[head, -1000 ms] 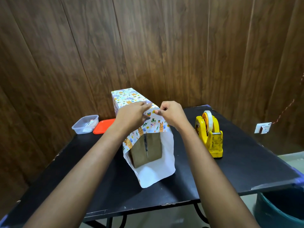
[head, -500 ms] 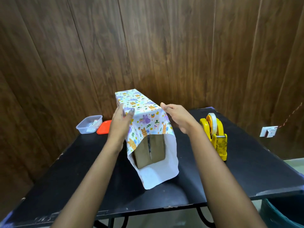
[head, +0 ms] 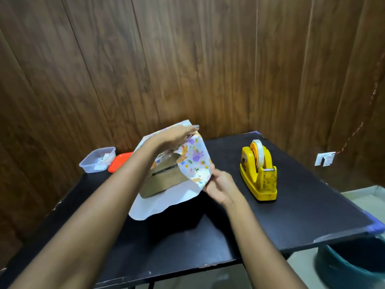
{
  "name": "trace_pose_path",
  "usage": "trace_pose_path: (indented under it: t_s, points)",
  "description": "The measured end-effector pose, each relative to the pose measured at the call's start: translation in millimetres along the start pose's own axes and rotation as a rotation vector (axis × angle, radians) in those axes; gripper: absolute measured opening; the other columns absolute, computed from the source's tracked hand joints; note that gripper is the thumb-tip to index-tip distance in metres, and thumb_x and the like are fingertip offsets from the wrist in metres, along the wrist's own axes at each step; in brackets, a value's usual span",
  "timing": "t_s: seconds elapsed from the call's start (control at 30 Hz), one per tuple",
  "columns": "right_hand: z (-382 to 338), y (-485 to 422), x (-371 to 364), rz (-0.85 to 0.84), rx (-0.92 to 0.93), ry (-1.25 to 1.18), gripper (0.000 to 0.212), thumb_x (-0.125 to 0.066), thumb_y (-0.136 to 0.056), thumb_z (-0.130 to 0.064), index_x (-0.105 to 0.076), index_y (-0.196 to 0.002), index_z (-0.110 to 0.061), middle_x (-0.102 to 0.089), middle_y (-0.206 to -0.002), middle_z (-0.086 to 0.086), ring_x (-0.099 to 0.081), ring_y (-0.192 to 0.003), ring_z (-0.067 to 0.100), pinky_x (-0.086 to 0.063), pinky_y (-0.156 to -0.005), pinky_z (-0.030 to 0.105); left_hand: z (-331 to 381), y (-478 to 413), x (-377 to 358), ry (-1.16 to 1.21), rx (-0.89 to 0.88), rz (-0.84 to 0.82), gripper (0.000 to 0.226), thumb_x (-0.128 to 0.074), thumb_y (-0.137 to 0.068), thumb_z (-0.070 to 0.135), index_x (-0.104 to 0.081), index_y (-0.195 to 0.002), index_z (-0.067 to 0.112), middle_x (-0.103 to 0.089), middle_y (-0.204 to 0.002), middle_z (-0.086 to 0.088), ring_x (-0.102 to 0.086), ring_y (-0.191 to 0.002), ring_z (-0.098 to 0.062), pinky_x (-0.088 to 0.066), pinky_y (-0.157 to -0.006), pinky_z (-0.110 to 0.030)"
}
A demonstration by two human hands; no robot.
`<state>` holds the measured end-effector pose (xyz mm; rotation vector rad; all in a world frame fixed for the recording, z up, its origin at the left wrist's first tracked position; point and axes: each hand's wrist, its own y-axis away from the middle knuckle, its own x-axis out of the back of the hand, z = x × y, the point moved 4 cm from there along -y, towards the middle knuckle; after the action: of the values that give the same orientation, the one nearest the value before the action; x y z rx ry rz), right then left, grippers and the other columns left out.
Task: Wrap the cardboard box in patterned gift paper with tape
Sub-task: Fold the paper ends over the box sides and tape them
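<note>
Now left hand [head: 173, 134] flat atop gift paper [head: 193, 161], right hand [head: 220, 185] pinching its edge; crease tight against cardboard box [head: 164, 180] before taping.

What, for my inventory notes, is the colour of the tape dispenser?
The tape dispenser is yellow, seen best in the head view.

cardboard box [head: 164, 180]: mostly under gift paper [head: 195, 161] | bin [head: 350, 268]: cut off at edge | container [head: 98, 160] contents: unreadable

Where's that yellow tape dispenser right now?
In the head view, the yellow tape dispenser stands at the right of the black table, untouched, just right of the right hand that holds the gift paper by the cardboard box.
</note>
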<state>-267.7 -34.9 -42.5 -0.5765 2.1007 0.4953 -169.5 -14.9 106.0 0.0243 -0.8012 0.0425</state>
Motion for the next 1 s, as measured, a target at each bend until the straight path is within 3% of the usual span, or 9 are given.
trace_pose_path:
  t_s: [0.1,0.17,0.23,0.33,0.43,0.57,0.67,0.83,1.0]
  points:
    - [19,-2,24,0.172,-0.019,0.212,0.025,-0.036,-0.099,-0.004,-0.061,-0.098,-0.002,-0.064,-0.093,0.015,-0.060,-0.081,0.025,-0.049,-0.079,0.043,-15,-18,-27,-0.286,0.041,-0.096,0.039,-0.030,-0.100,0.040,-0.057,-0.111,0.015,-0.052,-0.108,0.000,-0.050,-0.099,-0.017,-0.036,-0.091,-0.029]
    - [21,-4,32,0.235,0.003,0.461,0.025,-0.036,-0.096,0.003,-0.059,-0.105,0.000,-0.064,-0.101,0.017,-0.061,-0.080,0.023,-0.051,-0.077,0.036,-25,-25,-37,-0.355,0.062,-0.108,0.040,-0.030,-0.101,0.039,-0.051,-0.077,0.014,-0.047,-0.083,-0.003,-0.043,-0.073,-0.017,-0.033,-0.076,-0.030]
    - [17,-9,37,0.307,0.033,0.702,0.021,-0.041,-0.092,0.006,-0.060,-0.095,0.000,-0.061,-0.100,0.016,-0.059,-0.084,0.024,-0.051,-0.073,0.035,-30,-26,-40,-0.349,0.091,-0.111,0.043,-0.031,-0.100,0.042,-0.043,-0.069,0.014,-0.045,-0.077,-0.006,-0.040,-0.066,-0.017,-0.032,-0.072,-0.031]
    - [10,-17,36,0.426,0.086,1.302,0.018,-0.051,-0.088,-0.004,-0.063,-0.098,0.002,-0.061,-0.105,0.016,-0.051,-0.102,0.027,-0.046,-0.081,0.034,-38,-22,-41,-0.373,0.084,-0.126,0.046,-0.029,-0.100,0.043,-0.056,-0.110,0.007,-0.051,-0.109,-0.009,-0.050,-0.102,-0.024,-0.033,-0.090,-0.031]
    - [9,-16,34,0.507,0.138,1.660,0.030,-0.047,-0.093,-0.014,-0.060,-0.117,-0.003,-0.048,-0.129,0.013,-0.032,-0.126,0.030,-0.040,-0.094,0.032,-46,-18,-44,-0.317,0.054,-0.145,0.051,-0.029,-0.100,0.044,-0.042,-0.140,0.015,-0.037,-0.147,-0.003,-0.037,-0.133,-0.022,-0.025,-0.112,-0.036]
    - [4,-12,40,0.561,0.266,1.655,0.025,-0.057,-0.092,-0.017,-0.064,-0.112,-0.004,-0.045,-0.128,0.012,-0.039,-0.124,0.028,-0.040,-0.095,0.032,-52,-13,-51,-0.279,0.024,-0.168,0.051,-0.027,-0.102,0.039,-0.028,-0.148,0.017,-0.023,-0.154,0.003,-0.025,-0.140,-0.017,-0.017,-0.116,-0.034]
    - [-3,-11,48,0.541,0.319,1.590,0.017,-0.068,-0.085,-0.017,-0.068,-0.096,-0.003,-0.053,-0.111,0.010,-0.051,-0.112,0.028,-0.040,-0.081,0.029,-57,-16,-52,-0.272,0.002,-0.162,0.049,-0.027,-0.102,0.039,-0.028,-0.148,0.021,-0.024,-0.154,0.006,-0.024,-0.140,-0.016,-0.016,-0.114,-0.031]
    - [-7,-10,46,0.527,0.344,1.714,0.027,-0.072,-0.081,-0.026,-0.061,-0.093,-0.004,-0.055,-0.108,0.009,-0.052,-0.104,0.025,-0.039,-0.076,0.031,-64,-18,-53,-0.243,0.018,-0.147,0.048,-0.028,-0.102,0.038,-0.028,-0.147,0.022,-0.024,-0.154,0.004,-0.025,-0.140,-0.017,-0.018,-0.112,-0.031]
    - [-10,-8,48,0.493,0.368,1.639,0.022,-0.072,-0.081,-0.026,-0.055,-0.080,-0.011,-0.051,-0.095,0.003,-0.053,-0.091,0.021,-0.036,-0.070,0.027,-55,0,-45,-0.203,-0.054,0.089,0.044,-0.032,-0.100,0.039,-0.056,-0.128,0.013,-0.055,-0.131,-0.003,-0.051,-0.119,-0.024,-0.038,-0.095,-0.031]
